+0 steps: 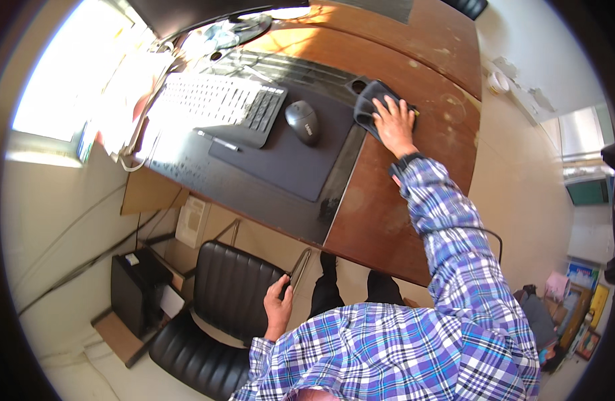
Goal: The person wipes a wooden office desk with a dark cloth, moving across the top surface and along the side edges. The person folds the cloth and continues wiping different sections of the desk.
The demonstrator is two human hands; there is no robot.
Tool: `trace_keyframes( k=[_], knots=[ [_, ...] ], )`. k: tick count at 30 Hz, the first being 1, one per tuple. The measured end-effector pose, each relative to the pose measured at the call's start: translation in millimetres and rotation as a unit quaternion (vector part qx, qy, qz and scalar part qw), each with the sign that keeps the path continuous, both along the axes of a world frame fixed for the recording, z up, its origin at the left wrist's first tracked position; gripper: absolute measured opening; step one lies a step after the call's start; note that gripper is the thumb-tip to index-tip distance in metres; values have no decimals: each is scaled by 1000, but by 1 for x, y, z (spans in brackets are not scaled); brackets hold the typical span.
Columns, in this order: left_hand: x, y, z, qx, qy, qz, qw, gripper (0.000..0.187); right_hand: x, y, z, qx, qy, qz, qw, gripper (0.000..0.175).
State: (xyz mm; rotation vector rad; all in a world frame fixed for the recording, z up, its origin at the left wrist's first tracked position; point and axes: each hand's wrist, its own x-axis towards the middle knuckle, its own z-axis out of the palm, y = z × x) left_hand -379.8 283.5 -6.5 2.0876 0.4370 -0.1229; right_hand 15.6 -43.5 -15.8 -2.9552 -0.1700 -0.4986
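Observation:
My right hand (395, 124) lies flat with its fingers spread on a folded dark cloth (371, 103), pressed against the brown wooden desk (382, 200). Whether the fingers grip the cloth cannot be told. A round cable hole shows just above the cloth. My left hand (279, 301) is below the desk's front edge, by the upper corner of a black padded chair's backrest (237, 285); its thumb and fingers are apart, and contact with the chair cannot be made out. Left of the cloth, a black computer mouse (302, 123) rests on a dark mouse pad (297, 165).
A sunlit keyboard (222, 105) and a pen (218, 141) lie on the desk's left part, below a monitor (202, 12). Under that side stands a black computer tower (137, 290). Cables run along the left wall. A white cup (498, 82) is beyond the desk's right edge.

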Motion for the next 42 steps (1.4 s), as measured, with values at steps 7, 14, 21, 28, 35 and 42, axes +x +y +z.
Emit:
trace_keyframes(
  k=[7, 14, 21, 28, 35, 42],
  knots=[
    [8, -4, 0, -10, -53, 2, 999, 30, -160, 17, 33, 21, 105, 206, 973, 48],
    [4, -4, 6, -6, -87, 12, 996, 32, -232, 110, 36, 68, 153, 359, 918, 58],
    [-17, 12, 12, 2, -59, 63, 996, 29, -208, 198, 24, 51, 114, 422, 898, 52],
    [-17, 12, 12, -6, -83, 63, 995, 28, -192, 222, 11, 80, 102, 401, 907, 53],
    [8, 7, 13, -18, -116, -6, 993, 29, -251, 107, 25, 98, 126, 357, 920, 55],
    [57, -24, 32, 19, -155, -133, 979, 34, -290, -31, 31, -8, 152, 54, 987, 52]
  ],
)
